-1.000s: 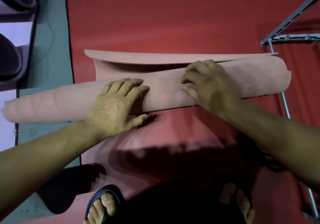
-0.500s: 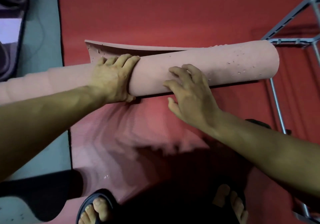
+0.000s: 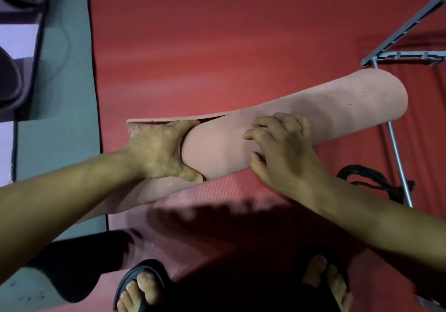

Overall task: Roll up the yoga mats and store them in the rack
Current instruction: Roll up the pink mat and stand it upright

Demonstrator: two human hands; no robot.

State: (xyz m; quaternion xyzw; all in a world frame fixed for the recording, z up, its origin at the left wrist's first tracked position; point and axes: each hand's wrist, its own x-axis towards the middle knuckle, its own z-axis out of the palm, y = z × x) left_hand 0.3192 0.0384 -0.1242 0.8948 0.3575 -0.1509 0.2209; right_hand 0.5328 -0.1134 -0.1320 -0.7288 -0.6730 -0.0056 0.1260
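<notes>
Right now the pale pink foam yoga mat roll (image 3: 301, 121) lies slanted across the flat red yoga mat (image 3: 217, 34) on the floor, its right end raised near the grey metal rack frame (image 3: 395, 142), its left end running under the left forearm. Left hand (image 3: 161, 152) wraps the roll w/ fingers curled over the top onto the loose outer flap (image 3: 149, 124), thumb tucked underneath: a closed grip on the roll. Right hand (image 3: 284, 147) sits on top further right, fingers bent and digging fingertips into the foam, pressing rather than encircling. Judgement: the step is tightening and finishing the roll, pretty far along, only the last flap is left loose. To do it well, keep both hands pulling the flap snug toward the body, square the ends so it doesn't telescope (left end looks narrower, cone-ish), then grab it w/ both hands before lifting to the rack. Risk: foam springs open if either hand lets go. Vs half a sec ago: the roll has swung from roughly level to a clear diagonal, right end higher up, the right hand has moved from the near side up onto the top, and the left hand has kept its wrap at the flap
</notes>
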